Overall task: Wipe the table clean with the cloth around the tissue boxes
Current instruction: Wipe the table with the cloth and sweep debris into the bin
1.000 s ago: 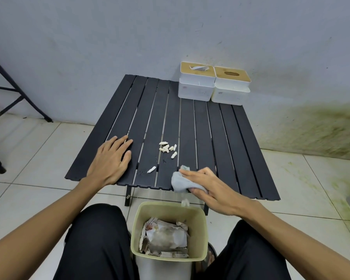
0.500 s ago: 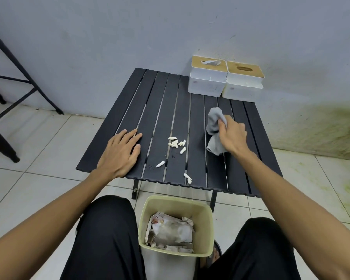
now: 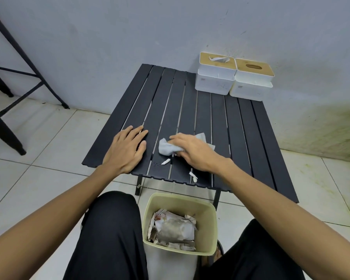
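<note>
A black slatted table [image 3: 249,126] stands against the wall. Two white tissue boxes with wooden lids sit at its far right corner: the left box [image 3: 215,74] has a tissue sticking out, the right box [image 3: 253,78] shows an empty slot. My right hand [image 3: 194,151] presses a grey cloth [image 3: 166,148] flat on the table's near middle. My left hand [image 3: 127,150] rests flat, fingers spread, just left of the cloth. Two small white scraps lie near the front edge: one scrap [image 3: 165,162] below the cloth, another scrap [image 3: 193,176] by my right wrist.
A pale green bin [image 3: 207,211] with crumpled paper stands between my knees, under the table's front edge. Black metal legs of a stand [image 3: 12,77] occupy the floor at left. The floor is white tile; the wall at right is stained green.
My right hand carried the cloth from the front edge up to the table's right middle, then swept it down and left over the pile of white scraps, which is hidden now. The left hand stayed put.
</note>
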`<state>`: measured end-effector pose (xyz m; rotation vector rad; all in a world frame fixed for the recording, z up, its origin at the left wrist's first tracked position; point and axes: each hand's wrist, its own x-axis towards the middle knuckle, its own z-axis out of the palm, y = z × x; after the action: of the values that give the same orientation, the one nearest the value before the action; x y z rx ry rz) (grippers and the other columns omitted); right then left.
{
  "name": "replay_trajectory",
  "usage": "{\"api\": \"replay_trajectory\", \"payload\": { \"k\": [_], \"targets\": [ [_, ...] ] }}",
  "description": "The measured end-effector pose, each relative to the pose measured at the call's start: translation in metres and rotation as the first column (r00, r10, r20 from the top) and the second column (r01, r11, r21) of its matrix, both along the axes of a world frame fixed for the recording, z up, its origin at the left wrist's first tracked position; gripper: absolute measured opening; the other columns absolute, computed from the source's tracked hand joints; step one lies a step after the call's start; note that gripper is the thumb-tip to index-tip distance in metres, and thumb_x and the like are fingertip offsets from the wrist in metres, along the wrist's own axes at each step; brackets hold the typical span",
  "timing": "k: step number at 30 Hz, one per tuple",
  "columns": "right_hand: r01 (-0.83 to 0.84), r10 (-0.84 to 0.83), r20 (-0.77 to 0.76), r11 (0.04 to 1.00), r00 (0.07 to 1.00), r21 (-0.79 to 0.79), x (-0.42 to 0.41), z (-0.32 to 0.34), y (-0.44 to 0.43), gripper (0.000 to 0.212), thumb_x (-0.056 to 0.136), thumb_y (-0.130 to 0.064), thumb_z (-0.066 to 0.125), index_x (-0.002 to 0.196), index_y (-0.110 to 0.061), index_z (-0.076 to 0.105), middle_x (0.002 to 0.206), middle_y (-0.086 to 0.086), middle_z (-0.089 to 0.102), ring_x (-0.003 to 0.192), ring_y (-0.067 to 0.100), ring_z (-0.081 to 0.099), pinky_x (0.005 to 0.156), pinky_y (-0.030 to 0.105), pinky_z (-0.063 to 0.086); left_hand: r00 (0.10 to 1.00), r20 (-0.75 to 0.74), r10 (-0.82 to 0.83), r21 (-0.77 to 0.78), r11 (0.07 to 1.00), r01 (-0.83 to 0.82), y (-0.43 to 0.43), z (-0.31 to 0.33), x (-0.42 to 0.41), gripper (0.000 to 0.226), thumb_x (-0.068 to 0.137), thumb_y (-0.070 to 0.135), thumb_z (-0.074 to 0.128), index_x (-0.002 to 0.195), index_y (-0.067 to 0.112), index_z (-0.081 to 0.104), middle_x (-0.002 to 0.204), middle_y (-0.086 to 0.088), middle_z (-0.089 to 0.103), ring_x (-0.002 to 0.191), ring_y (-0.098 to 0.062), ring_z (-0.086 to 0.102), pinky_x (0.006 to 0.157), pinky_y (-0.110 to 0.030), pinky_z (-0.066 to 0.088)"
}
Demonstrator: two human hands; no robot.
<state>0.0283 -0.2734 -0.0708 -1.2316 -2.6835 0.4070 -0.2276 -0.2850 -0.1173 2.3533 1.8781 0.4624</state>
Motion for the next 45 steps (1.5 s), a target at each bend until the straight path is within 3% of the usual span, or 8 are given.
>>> {"api": "replay_trajectory", "payload": {
  "k": [7,11,15,23,28,36,40,45],
  "targets": [
    [-0.124,0.128,0.037,0.988,0.991,-0.092,0.022,0.021,-0.061,0.037,0.102,-0.01,0.047,0.136,-0.019,0.058,0.143,-0.004,0.054,0.129,0.012,0.049,0.096,0.001,0.029,1.0,-0.012,0.0,0.005,1.0,0.0,0.0,0.0,-0.001,0.06,0.097,0.045,0.017,0.146,0.021,0.043,0.153,0.0,0.039,0.143,-0.024,0.028,0.116,-0.042,0.023],
    [-0.062,0.033,-0.148,0.979,0.988,-0.195,0.039,0.032,-0.071,0.038,0.097,-0.002,0.048,0.129,-0.019,0.061,0.126,-0.006,0.065,0.113,0.011,0.062,0.093,0.028,0.051,1.0,-0.012,0.003,-0.001,1.0,-0.003,-0.001,0.0,-0.001,0.06,0.097,0.045,0.017,0.146,0.021,0.042,0.154,0.0,0.038,0.143,-0.023,0.027,0.116,-0.041,0.021],
    [0.169,-0.201,-0.328,0.978,0.923,-0.124,0.053,0.047,-0.05,0.036,0.094,-0.006,0.046,0.122,-0.015,0.067,0.114,0.001,0.07,0.104,0.014,0.064,0.091,0.026,0.049,1.0,-0.006,-0.003,-0.005,1.0,0.003,-0.001,0.0,-0.001,0.061,0.097,0.045,0.016,0.146,0.021,0.042,0.154,0.0,0.038,0.144,-0.024,0.026,0.116,-0.041,0.021],
    [0.447,-0.434,-0.112,0.884,0.894,0.137,0.005,0.021,0.011,0.016,0.101,-0.02,0.04,0.103,-0.011,0.054,0.096,0.008,0.055,0.083,0.035,0.054,0.067,0.041,0.041,1.0,-0.007,-0.003,-0.002,1.0,0.003,-0.001,0.001,-0.001,0.06,0.097,0.044,0.017,0.147,0.021,0.041,0.154,0.0,0.037,0.144,-0.023,0.025,0.116,-0.041,0.02],
    [0.245,-0.266,0.069,0.943,0.962,0.225,-0.039,-0.016,-0.006,0.032,0.088,0.0,0.05,0.117,-0.01,0.061,0.097,0.012,0.064,0.084,0.037,0.055,0.071,0.047,0.048,1.0,-0.002,0.003,-0.002,1.0,-0.003,0.0,0.0,-0.001,0.059,0.097,0.043,0.018,0.146,0.021,0.042,0.154,0.0,0.038,0.144,-0.023,0.025,0.116,-0.04,0.02],
    [-0.198,0.164,0.169,0.957,0.972,0.211,-0.003,-0.003,-0.08,0.047,0.091,0.006,0.059,0.133,-0.015,0.058,0.139,0.007,0.06,0.117,0.035,0.058,0.094,0.046,0.052,1.0,0.013,0.002,0.006,1.0,-0.002,0.0,0.001,0.0,0.059,0.097,0.042,0.018,0.145,0.02,0.044,0.153,-0.001,0.04,0.143,-0.024,0.028,0.116,-0.041,0.022],
    [-0.18,0.179,-0.036,0.983,0.983,-0.032,0.021,0.025,-0.09,0.038,0.097,-0.001,0.053,0.131,-0.015,0.062,0.134,0.0,0.063,0.12,0.016,0.061,0.101,0.031,0.05,1.0,0.015,0.004,0.015,1.0,-0.005,-0.002,0.0,-0.001,0.059,0.097,0.042,0.018,0.145,0.021,0.044,0.152,0.0,0.04,0.143,-0.024,0.029,0.115,-0.042,0.023],
    [0.147,-0.163,-0.365,0.987,0.917,-0.071,0.046,0.064,-0.061,0.038,0.088,-0.004,0.05,0.119,-0.012,0.071,0.108,-0.006,0.071,0.098,-0.004,0.063,0.086,0.006,0.043,1.0,0.021,-0.002,0.007,1.0,0.002,-0.001,0.0,-0.001,0.058,0.098,0.042,0.018,0.146,0.021,0.043,0.153,0.0,0.039,0.143,-0.023,0.027,0.116,-0.041,0.021]
  ]
}}
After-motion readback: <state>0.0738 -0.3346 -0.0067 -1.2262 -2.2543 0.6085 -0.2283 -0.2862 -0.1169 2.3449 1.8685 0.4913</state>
